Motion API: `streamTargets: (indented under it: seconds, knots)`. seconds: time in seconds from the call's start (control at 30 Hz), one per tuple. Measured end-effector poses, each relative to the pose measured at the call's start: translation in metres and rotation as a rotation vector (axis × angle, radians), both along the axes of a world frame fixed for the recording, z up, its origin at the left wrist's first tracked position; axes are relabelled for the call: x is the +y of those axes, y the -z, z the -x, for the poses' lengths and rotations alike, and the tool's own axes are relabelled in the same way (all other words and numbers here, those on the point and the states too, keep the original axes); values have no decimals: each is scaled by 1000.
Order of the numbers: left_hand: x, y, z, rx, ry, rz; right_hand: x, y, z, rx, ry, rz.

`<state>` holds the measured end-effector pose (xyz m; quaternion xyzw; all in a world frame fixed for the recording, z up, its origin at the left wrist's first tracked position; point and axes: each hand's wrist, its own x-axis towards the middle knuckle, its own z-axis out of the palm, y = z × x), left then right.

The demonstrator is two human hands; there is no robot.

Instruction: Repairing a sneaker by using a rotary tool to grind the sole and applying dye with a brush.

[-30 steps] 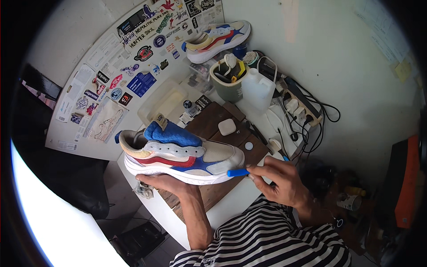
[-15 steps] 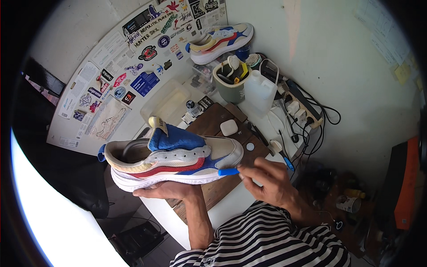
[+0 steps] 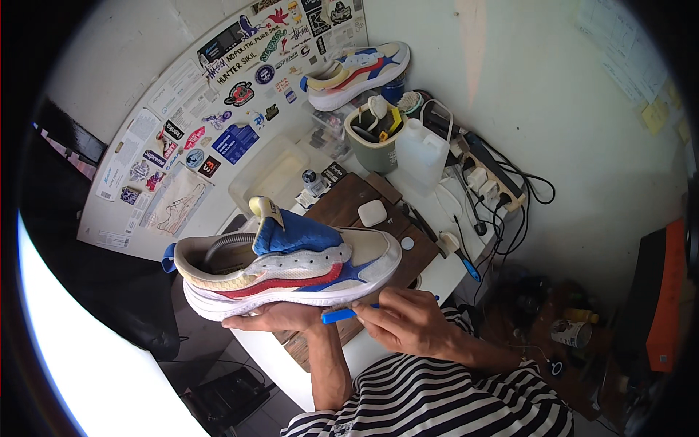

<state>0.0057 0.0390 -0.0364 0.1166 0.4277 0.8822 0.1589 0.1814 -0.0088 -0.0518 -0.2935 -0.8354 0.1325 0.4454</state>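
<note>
The left hand [image 3: 280, 318] cups the colourful shoe [image 3: 287, 266] from below — the right hand [image 3: 408, 324], just beside the shoe's sole, pinches a blue tool [image 3: 341, 315].

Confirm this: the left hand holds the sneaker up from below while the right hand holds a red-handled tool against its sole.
Not quite. In the head view the tool in the right hand is blue, not red. The left hand does support the sneaker from below.

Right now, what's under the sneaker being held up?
The left hand supports the sneaker from beneath its sole; the right hand holds a blue tool at the sole edge. The sole's underside is hidden.
</note>
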Motion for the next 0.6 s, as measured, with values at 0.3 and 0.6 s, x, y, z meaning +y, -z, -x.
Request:
streamTargets:
  seconds: [0.3, 0.6]
  knots:
    - [5, 2, 2, -26, -41, -5, 15, 17, -45, 112, 372, 118]
    - [1, 1, 15, -211, 81, 103, 29, 22, -66, 79, 401, 100]
